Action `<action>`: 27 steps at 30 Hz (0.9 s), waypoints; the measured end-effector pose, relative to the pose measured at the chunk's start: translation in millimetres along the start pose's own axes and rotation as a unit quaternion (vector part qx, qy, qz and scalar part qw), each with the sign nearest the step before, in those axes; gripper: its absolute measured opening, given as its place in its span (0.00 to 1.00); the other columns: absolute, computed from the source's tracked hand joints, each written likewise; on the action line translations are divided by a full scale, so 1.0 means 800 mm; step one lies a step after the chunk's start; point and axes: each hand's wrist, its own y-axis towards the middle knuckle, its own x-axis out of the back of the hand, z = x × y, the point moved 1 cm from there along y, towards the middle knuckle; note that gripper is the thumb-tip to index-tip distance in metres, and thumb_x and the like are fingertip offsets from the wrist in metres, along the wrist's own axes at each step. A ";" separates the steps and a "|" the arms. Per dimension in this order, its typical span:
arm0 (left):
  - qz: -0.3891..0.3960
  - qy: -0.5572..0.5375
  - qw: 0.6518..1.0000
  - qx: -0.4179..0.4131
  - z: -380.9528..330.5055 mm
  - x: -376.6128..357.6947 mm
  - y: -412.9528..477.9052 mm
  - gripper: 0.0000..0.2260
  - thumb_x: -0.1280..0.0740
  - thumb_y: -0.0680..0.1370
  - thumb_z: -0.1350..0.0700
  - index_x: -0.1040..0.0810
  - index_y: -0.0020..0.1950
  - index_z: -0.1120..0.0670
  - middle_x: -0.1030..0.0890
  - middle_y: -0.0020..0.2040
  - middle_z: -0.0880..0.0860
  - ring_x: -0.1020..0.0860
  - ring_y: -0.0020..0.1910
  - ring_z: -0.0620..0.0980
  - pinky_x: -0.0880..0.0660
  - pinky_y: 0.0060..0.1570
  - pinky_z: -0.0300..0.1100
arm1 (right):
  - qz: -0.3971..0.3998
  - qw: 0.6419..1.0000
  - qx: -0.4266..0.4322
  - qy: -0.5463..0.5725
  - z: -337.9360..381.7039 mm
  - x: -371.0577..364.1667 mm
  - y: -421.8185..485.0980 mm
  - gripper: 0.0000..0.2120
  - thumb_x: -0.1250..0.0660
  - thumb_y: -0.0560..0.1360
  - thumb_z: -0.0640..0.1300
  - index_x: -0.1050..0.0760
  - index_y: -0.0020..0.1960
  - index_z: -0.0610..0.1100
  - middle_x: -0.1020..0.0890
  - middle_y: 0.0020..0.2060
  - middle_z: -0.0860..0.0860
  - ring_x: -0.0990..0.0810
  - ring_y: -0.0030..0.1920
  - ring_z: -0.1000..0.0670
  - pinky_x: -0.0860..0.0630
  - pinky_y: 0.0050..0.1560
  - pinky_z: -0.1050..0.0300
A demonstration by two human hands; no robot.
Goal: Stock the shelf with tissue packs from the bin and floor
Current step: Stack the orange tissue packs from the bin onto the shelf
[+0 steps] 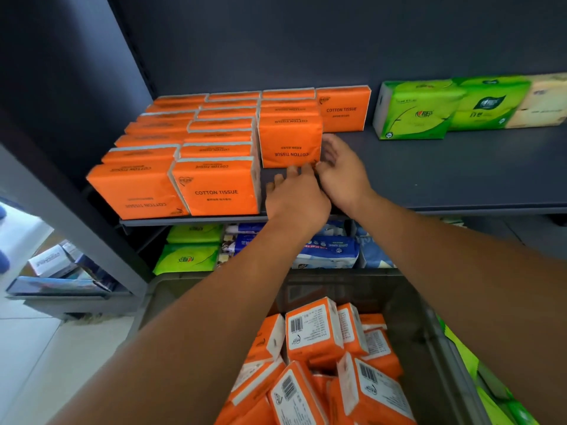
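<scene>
Near end of bin (435, 332) off-frame

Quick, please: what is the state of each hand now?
Left hand: open, fingertips touching the orange tissue pack.
Right hand: open, touching the same pack.

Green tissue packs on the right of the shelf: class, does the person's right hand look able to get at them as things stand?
Probably yes. The right hand is beside an orange pack, and the shelf between it and the green tissue packs shows nothing standing in the way.
</scene>
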 end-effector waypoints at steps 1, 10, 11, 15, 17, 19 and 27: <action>-0.001 0.003 1.000 -0.004 -0.003 0.004 -0.008 0.15 0.42 0.80 0.54 0.29 0.66 0.54 0.26 0.63 0.57 0.29 0.63 0.61 0.34 0.63 0.55 | -0.010 1.000 -0.008 -0.023 0.005 0.003 -0.012 0.23 0.41 0.76 0.30 0.28 0.68 0.46 0.22 0.52 0.63 0.23 0.51 0.65 0.29 0.60 0.72; -0.038 0.060 0.995 -0.068 -0.008 0.028 -0.107 0.09 0.40 0.80 0.55 0.23 0.53 0.56 0.19 0.53 0.58 0.23 0.55 0.61 0.30 0.49 0.50 | -0.018 0.967 0.030 -0.253 0.009 0.070 -0.150 0.20 0.40 0.80 0.37 0.30 0.71 0.44 0.23 0.65 0.45 0.23 0.62 0.46 0.27 0.60 0.55; -0.035 0.062 0.995 -0.069 -0.005 0.029 -0.119 0.09 0.40 0.80 0.55 0.22 0.54 0.56 0.19 0.54 0.58 0.23 0.55 0.60 0.30 0.50 0.50 | -0.003 0.960 0.036 -0.277 0.010 0.076 -0.167 0.20 0.39 0.80 0.37 0.29 0.70 0.44 0.23 0.66 0.46 0.24 0.64 0.46 0.27 0.63 0.52; -0.003 0.084 0.995 -0.061 0.009 0.025 -0.164 0.11 0.41 0.80 0.55 0.22 0.59 0.55 0.20 0.57 0.58 0.24 0.58 0.60 0.30 0.54 0.51 | 0.060 0.931 0.050 -0.357 0.012 0.095 -0.229 0.17 0.37 0.78 0.37 0.25 0.66 0.43 0.22 0.63 0.48 0.24 0.64 0.47 0.28 0.64 0.53; 0.011 0.092 0.994 -0.056 0.019 0.021 -0.186 0.11 0.40 0.80 0.56 0.22 0.57 0.55 0.20 0.57 0.58 0.24 0.57 0.60 0.31 0.50 0.49 | 0.106 0.924 0.016 -0.367 0.012 0.104 -0.256 0.16 0.37 0.78 0.38 0.24 0.65 0.44 0.21 0.62 0.47 0.22 0.60 0.48 0.25 0.61 0.52; 0.028 0.091 0.994 -0.047 0.031 0.016 -0.208 0.11 0.40 0.79 0.55 0.22 0.57 0.56 0.20 0.57 0.57 0.23 0.56 0.59 0.30 0.49 0.49 | 0.163 0.907 -0.013 -0.389 0.008 0.110 -0.279 0.15 0.36 0.78 0.39 0.23 0.64 0.44 0.19 0.60 0.48 0.21 0.57 0.48 0.23 0.59 0.50; 0.098 0.074 0.992 -0.007 0.070 -0.008 -0.278 0.11 0.40 0.79 0.54 0.21 0.56 0.52 0.19 0.56 0.54 0.23 0.56 0.56 0.27 0.53 0.49 | 0.317 0.785 -0.110 -0.521 -0.030 0.099 -0.358 0.21 0.35 0.77 0.50 0.33 0.69 0.53 0.21 0.60 0.49 0.20 0.56 0.49 0.21 0.54 0.50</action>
